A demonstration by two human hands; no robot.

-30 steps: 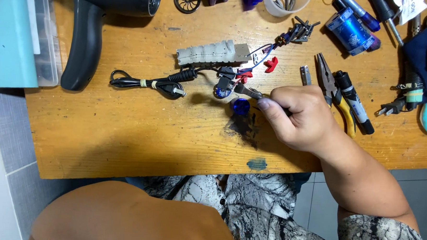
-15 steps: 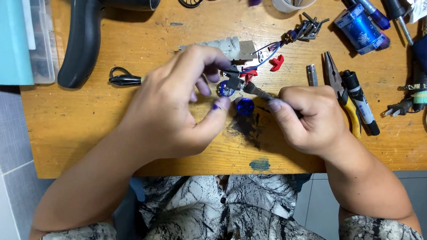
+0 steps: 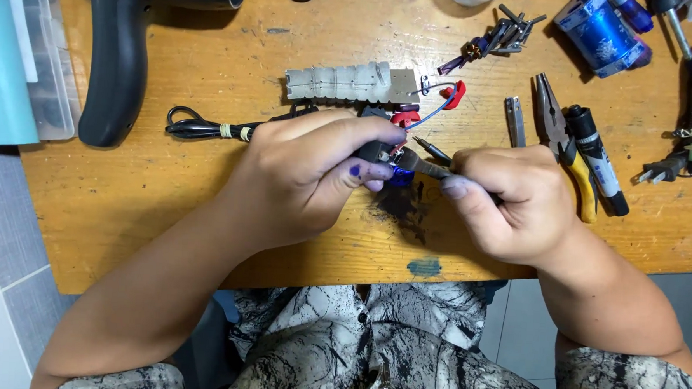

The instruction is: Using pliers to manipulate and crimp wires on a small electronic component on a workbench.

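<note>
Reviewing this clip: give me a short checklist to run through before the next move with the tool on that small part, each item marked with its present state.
1. Left hand pinches the small dark part between thumb and fingers: ok.
2. Right hand grips the thin metal tool, tip at the part: ok.
3. Tip seated on the right spot: cannot tell, fingers cover it.
4. Red and blue wires lie apart from the tool tip: ok.
5. Pliers lie beside the right hand: ok.

Hair dryer (image 3: 127,45) at ten o'clock; pliers (image 3: 562,138) and marker (image 3: 597,155) at three; blue cylinder (image 3: 602,31) at one.
</note>
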